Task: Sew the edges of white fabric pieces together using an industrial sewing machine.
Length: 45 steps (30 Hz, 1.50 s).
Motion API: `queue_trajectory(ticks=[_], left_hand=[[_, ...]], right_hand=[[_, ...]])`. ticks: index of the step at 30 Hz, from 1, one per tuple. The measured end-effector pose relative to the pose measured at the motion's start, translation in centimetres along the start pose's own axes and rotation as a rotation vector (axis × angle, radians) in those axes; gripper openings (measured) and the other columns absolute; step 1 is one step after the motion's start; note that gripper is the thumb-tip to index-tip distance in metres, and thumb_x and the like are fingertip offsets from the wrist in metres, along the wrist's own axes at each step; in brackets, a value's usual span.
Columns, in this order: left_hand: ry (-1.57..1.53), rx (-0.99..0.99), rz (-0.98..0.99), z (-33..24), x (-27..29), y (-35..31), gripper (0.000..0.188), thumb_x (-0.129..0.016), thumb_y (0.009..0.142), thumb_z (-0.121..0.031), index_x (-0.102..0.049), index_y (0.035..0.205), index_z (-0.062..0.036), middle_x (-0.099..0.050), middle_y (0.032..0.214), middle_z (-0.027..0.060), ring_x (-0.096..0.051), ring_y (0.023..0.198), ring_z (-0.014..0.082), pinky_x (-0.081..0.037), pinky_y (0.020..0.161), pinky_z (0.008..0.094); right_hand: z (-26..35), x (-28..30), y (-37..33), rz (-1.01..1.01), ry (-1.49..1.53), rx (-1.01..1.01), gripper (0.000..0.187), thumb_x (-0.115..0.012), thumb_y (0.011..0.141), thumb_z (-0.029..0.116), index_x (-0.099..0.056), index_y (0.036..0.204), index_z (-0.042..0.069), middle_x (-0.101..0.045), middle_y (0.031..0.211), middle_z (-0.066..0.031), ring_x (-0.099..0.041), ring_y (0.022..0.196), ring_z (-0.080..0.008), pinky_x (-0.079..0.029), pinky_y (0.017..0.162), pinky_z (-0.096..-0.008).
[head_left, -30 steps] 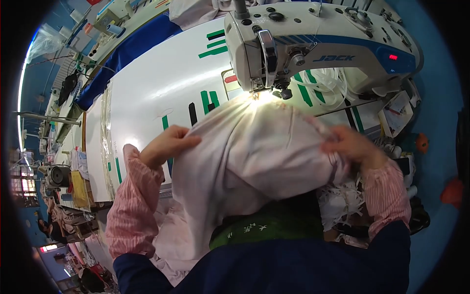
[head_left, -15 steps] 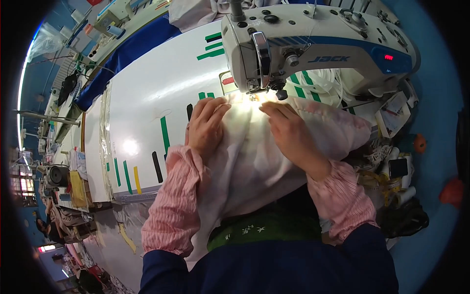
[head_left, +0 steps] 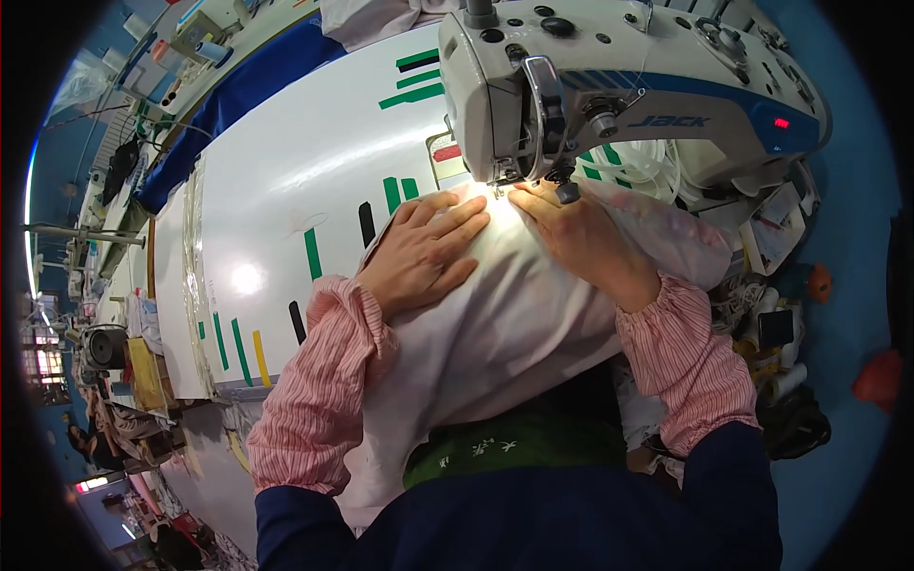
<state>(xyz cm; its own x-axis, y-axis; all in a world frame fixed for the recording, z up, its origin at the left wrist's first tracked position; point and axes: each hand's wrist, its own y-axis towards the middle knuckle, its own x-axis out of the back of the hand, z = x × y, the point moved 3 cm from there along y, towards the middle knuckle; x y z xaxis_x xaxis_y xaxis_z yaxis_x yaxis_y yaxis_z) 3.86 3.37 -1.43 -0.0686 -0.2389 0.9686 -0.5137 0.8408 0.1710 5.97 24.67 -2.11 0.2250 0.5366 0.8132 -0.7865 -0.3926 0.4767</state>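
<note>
Pale pinkish-white fabric (head_left: 495,314) lies across the sewing machine's table and drapes toward my lap. Its far edge reaches the lit presser foot (head_left: 497,190) of a white and blue sewing machine (head_left: 619,90). My left hand (head_left: 424,249) rests flat on the fabric, left of the foot, with fingers stretched toward it. Just right of the foot, my right hand (head_left: 586,243) has its fingers drawn together on the fabric, fingertips close to the needle area. The exact grip of those fingertips is partly hidden.
Green, black and yellow tape strips mark the white tabletop (head_left: 257,209). White cord (head_left: 638,167) is coiled behind the fabric under the machine arm. At the right stand a small open box (head_left: 773,228) and thread spools (head_left: 788,381). Another machine bench (head_left: 252,57) lies beyond.
My left hand has gone from bent fingers to lying flat, its fingertips nearer the presser foot. My right hand stays by the foot, and the fabric's folds have shifted. The view has moved slightly.
</note>
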Motion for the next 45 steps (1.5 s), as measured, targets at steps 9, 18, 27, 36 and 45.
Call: queue_trajectory(ticks=[9, 18, 27, 36, 45], left_hand=[[0.014, 0.020, 0.030, 0.3, -0.1, 0.2, 0.054, -0.056, 0.091, -0.039, -0.052, 0.136, -0.0089, -0.046, 0.146, 0.0058, -0.038, 0.132, 0.0297, -0.029, 0.107, 0.0422], [0.007, 0.077, 0.075, 1.0, -0.4, 0.4, 0.056, -0.057, 0.091, -0.035, -0.048, 0.140, -0.0104, -0.042, 0.150, 0.0059, -0.035, 0.135, 0.0303, -0.027, 0.108, 0.0441], [-0.007, 0.044, 0.001, 0.9, 0.7, -0.2, 0.050, -0.058, 0.092, -0.035, -0.054, 0.133, -0.0068, -0.047, 0.145, 0.0096, -0.036, 0.135, 0.0311, -0.030, 0.108, 0.0430], [-0.792, 1.111, 0.374, -3.6, 1.7, -30.1, 0.067, -0.082, 0.074, -0.030, -0.057, 0.130, -0.0031, -0.058, 0.131, 0.0188, -0.055, 0.122, 0.0267, -0.044, 0.100, 0.0364], [0.122, 1.020, 0.518, -11.3, -24.3, -40.5, 0.097, -0.078, 0.066, -0.045, -0.032, 0.146, -0.0167, -0.028, 0.154, 0.0117, -0.024, 0.143, 0.0358, -0.023, 0.107, 0.0687]], right_hand=[[-0.7, -0.1, 0.1, 0.017, -0.075, 0.066, 0.026, -0.056, 0.086, 0.004, -0.062, 0.112, 0.003, -0.055, 0.078, -0.0126, -0.058, 0.076, -0.0247, -0.049, 0.070, -0.0366], [-1.2, -0.4, 0.1, -0.016, -0.061, 0.105, 0.030, -0.056, 0.085, 0.002, -0.061, 0.115, 0.001, -0.057, 0.083, -0.0139, -0.059, 0.078, -0.0257, -0.049, 0.071, -0.0362], [-1.0, -0.4, 0.1, 0.056, -0.041, 0.045, 0.032, -0.057, 0.082, 0.001, -0.061, 0.114, 0.002, -0.064, 0.103, -0.0164, -0.063, 0.091, -0.0329, -0.051, 0.080, -0.0418], [0.5, 4.6, -3.8, 0.317, -0.155, 0.191, 0.040, -0.059, 0.084, 0.007, -0.056, 0.123, 0.001, -0.054, 0.132, -0.0130, -0.048, 0.128, -0.0299, -0.038, 0.108, -0.0396], [0.3, 4.0, -4.9, 0.366, -0.123, 0.119, 0.045, -0.059, 0.084, 0.008, -0.052, 0.129, 0.003, -0.048, 0.140, -0.0134, -0.040, 0.134, -0.0317, -0.032, 0.112, -0.0429]])
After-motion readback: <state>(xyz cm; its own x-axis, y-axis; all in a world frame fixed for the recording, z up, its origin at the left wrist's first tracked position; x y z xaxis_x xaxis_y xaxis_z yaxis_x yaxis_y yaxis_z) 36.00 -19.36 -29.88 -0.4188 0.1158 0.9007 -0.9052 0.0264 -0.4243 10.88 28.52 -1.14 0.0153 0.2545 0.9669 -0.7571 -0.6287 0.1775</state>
